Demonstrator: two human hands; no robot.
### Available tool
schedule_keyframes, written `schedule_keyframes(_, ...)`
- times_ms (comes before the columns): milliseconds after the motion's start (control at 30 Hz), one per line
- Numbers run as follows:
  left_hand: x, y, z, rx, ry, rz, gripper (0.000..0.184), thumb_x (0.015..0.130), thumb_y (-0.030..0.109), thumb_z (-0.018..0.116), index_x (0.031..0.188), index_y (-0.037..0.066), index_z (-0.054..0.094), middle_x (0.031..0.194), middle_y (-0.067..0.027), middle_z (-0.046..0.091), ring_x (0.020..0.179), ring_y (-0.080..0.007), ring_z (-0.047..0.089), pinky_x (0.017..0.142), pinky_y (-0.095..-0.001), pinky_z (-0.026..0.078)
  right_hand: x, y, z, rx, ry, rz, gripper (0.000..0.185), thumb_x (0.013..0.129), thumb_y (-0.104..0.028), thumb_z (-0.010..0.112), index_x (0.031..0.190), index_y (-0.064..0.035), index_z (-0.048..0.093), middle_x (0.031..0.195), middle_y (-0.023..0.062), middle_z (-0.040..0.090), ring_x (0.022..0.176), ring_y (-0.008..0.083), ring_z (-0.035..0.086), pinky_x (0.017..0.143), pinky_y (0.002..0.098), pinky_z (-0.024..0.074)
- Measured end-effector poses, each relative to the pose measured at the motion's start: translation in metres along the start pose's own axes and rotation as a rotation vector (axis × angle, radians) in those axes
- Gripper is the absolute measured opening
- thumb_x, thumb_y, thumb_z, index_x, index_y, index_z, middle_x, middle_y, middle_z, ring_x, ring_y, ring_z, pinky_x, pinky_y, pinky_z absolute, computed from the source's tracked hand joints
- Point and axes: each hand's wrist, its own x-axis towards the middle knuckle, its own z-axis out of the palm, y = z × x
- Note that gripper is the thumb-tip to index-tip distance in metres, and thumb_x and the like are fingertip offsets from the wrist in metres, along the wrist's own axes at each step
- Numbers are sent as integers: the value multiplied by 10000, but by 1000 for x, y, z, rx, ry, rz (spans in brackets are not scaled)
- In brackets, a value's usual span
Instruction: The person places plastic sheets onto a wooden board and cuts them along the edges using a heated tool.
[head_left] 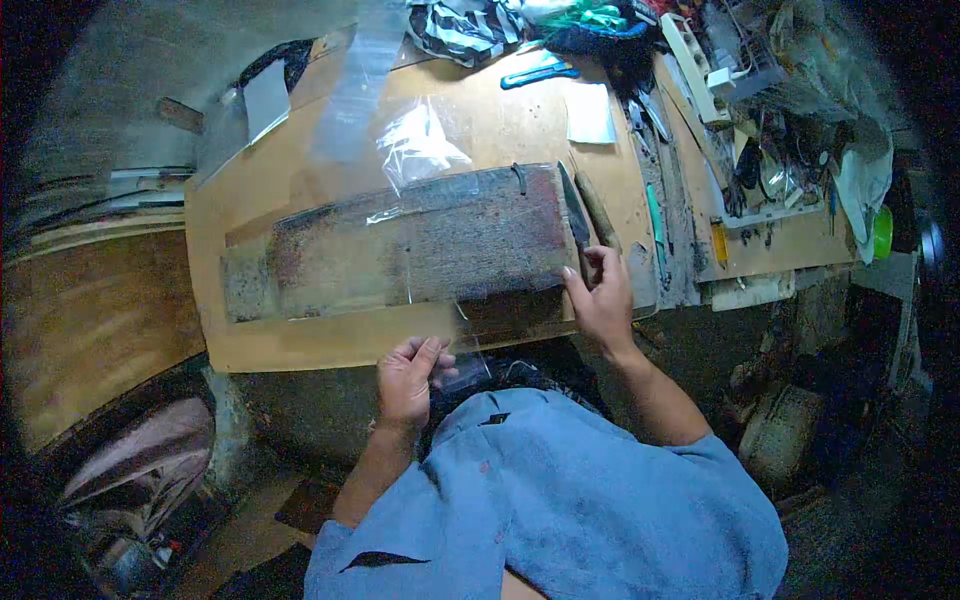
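Note:
A worn, dark-stained wooden board [420, 245] lies across the light tabletop in front of me. My right hand [602, 300] is at the board's right end, its fingers closed around the lower part of a dark-bladed knife [574, 208] that points away from me. Right beside the blade lies a slim brown wooden stick or handle [597, 208]. My left hand [410, 380] is just off the table's front edge, thumb and fingers pinched together; what they hold, if anything, is too faint to name. Clear plastic film [420, 140] lies crumpled behind the board.
Along the back are a blue utility knife [540, 74], a pale paper square [590, 112] and a striped plastic bag [465, 32]. A white power strip [693, 65], a green tool [656, 220] and cluttered small tools fill the right side. Translucent sheeting [355, 95] stands at the back left.

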Motion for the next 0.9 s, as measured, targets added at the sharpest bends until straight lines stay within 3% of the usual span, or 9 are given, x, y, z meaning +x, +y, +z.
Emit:
schedule_keyframes(67, 2, -1, 1, 30, -10, -1, 218, 917, 231, 645, 931, 13, 650, 738, -70, 665, 598, -118, 617, 500, -226, 439, -7, -18, -8, -65, 52, -96, 280, 820, -146, 721, 1028, -23, 579, 847, 35, 560, 775, 113, 533, 688, 271, 449)
schedule_keyframes(133, 8, -5, 3, 67, -48, -18, 200, 895, 204, 672, 936, 8, 658, 726, -55, 662, 581, -122, 620, 519, -236, 509, -19, -44, -13, 216, -309, 26, 373, 786, -233, 755, 1041, -7, 603, 973, 150, 616, 882, 255, 602, 776, 366, 481)
schedule_keyframes(233, 4, 6, 20, 94, -94, 60, 215, 905, 216, 665, 855, 7, 647, 690, -43, 638, 558, -91, 586, 483, -226, 456, -34, -67, -5, 416, -656, 12, 399, 801, -248, 758, 1079, -7, 604, 986, 87, 653, 838, 154, 605, 739, 290, 493)
schedule_keyframes(267, 4, 9, 23, 96, -89, 62, 215, 905, 216, 665, 855, 7, 647, 690, -43, 638, 558, -91, 586, 483, -226, 456, -39, -74, -4, 529, -781, 238, 321, 831, -213, 732, 1037, 4, 617, 921, 57, 655, 814, 100, 582, 727, 261, 485)
schedule_keyframes(433, 7, 6, 18, 108, -46, 14, 254, 898, 243, 675, 814, 6, 642, 646, -24, 606, 514, -83, 549, 465, -228, 470, -38, -79, 8, 643, -810, 381, 148, 900, -150, 644, 909, -3, 629, 781, -8, 606, 694, 59, 521, 608, 233, 438)
schedule_keyframes(667, 11, 3, 8, 68, -27, -8, 252, 905, 254, 666, 824, 16, 649, 623, -26, 598, 489, -88, 535, 449, -228, 458, -12, -43, 1, 452, -516, 254, 194, 874, -172, 662, 923, 15, 662, 788, 47, 664, 729, 102, 586, 667, 275, 475)
schedule_keyframes(800, 11, 0, 4, 43, -17, 53, 227, 907, 235, 662, 839, 18, 655, 617, -24, 596, 480, -84, 528, 450, -229, 465, 15, -30, -3, 30, -273, -56, 182, 846, -167, 679, 871, 10, 649, 779, 150, 670, 730, 300, 661, 660, 366, 504)
schedule_keyframes(833, 11, -1, 3, 69, -35, 56, 220, 908, 226, 661, 839, 17, 657, 620, -21, 595, 479, -81, 527, 449, -229, 468, 18, -22, -4, -40, -359, -7, 249, 819, -168, 697, 988, -4, 616, 863, 194, 639, 833, 385, 631, 706, 408, 496)
schedule_keyframes(900, 9, -1, 2, 39, -32, 33, 212, 906, 217, 664, 840, 15, 657, 620, -19, 594, 478, -81, 529, 450, -229, 469, 20, -12, 1, -120, -236, -162, 344, 801, -179, 715, 1068, -15, 573, 906, 193, 610, 865, 379, 614, 729, 410, 487)
